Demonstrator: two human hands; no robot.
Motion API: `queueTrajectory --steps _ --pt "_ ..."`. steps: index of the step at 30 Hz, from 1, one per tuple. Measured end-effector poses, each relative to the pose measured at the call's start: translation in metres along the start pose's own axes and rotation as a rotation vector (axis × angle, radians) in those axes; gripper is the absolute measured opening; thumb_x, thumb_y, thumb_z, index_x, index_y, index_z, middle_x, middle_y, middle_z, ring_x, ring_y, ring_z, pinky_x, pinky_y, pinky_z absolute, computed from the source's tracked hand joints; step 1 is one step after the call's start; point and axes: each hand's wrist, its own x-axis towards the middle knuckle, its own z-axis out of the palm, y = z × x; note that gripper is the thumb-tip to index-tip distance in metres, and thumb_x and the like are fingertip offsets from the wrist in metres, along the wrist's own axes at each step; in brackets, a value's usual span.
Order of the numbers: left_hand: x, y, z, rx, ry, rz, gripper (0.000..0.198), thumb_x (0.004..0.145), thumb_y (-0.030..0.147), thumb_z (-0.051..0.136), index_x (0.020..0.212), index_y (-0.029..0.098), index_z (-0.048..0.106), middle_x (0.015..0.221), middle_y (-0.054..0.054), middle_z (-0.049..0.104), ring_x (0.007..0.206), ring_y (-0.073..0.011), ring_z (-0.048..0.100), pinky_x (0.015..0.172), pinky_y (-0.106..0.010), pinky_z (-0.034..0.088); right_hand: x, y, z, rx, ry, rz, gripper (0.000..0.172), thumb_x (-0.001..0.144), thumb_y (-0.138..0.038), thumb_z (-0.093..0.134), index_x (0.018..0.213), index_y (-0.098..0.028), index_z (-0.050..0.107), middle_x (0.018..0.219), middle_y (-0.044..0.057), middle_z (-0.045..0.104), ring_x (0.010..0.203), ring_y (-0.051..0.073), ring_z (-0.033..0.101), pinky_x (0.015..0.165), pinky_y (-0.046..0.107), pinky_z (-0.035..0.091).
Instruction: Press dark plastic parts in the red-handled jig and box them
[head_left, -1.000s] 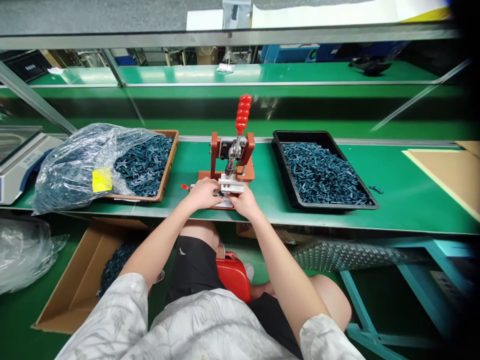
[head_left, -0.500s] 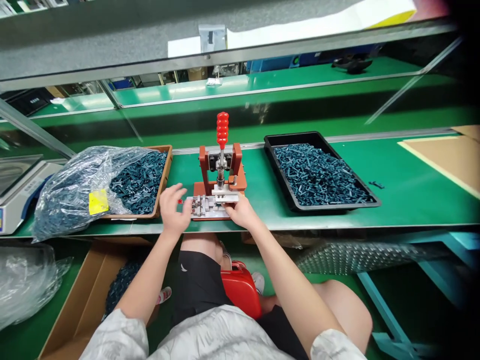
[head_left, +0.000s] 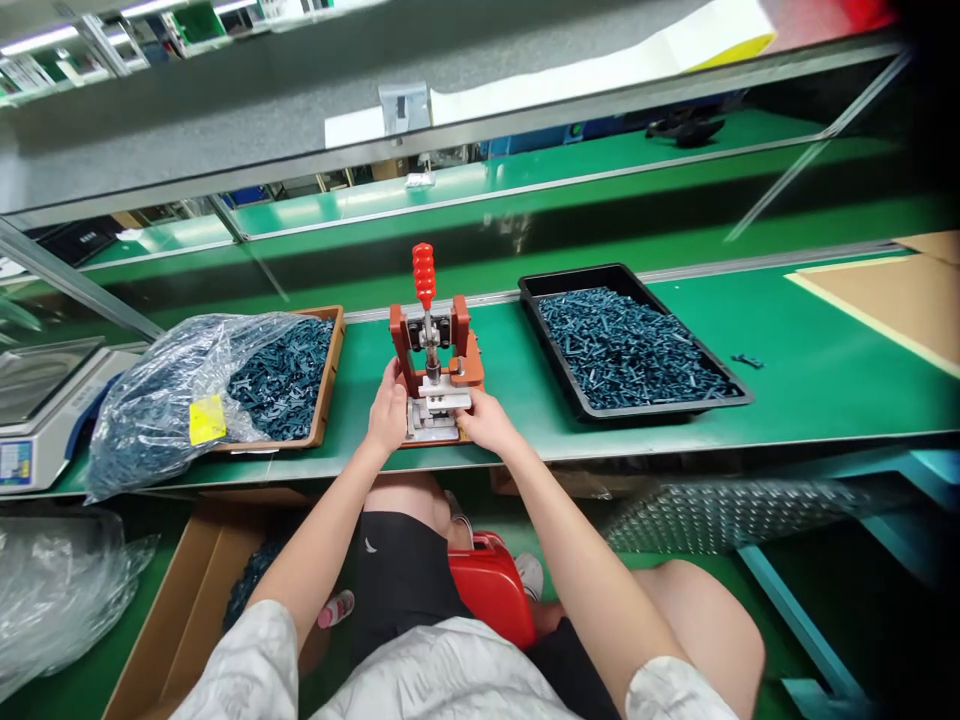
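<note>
A toggle clamp press [head_left: 459, 330] with a brown frame and an upright red handle [head_left: 424, 275] stands on the green bench. My left hand [head_left: 388, 418] lies along the left side of its metal slide fixture [head_left: 433, 432], fingers stretched forward and together. At the other side, my right hand [head_left: 489, 422] reaches in beside the metal clamping block [head_left: 448, 400]. Its fingers are bent at the block's edge, and their tips are partly hidden; whether a small part is between them I cannot make out.
On the left, a brown tray [head_left: 335, 375] holds dark teal plastic parts, partly covered by a clear bag [head_left: 161, 400]. A black tray [head_left: 739, 402] of similar parts lies on the right, with loose parts [head_left: 748, 360] beside it. A scale [head_left: 45, 430] stands far left.
My left hand has moved right, from beside the brown tray to against the fixture, whose left end now sits closer in. My right hand stays by the block. The view has shifted slightly.
</note>
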Motion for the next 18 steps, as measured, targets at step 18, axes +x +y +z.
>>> queueTrajectory --steps 18 --pt "0.022 0.154 0.004 -0.067 0.082 0.492 0.034 0.101 0.053 0.049 0.123 0.027 0.055 0.103 -0.007 0.061 0.1 -0.0229 0.064 0.096 -0.045 0.055 0.002 -0.007 -0.004 -0.027 -0.082 0.013 0.037 0.073 -0.007 0.057 0.103 -0.018 0.076 0.101 0.004 0.079 0.095 0.024 0.071 0.088 0.033 0.055"
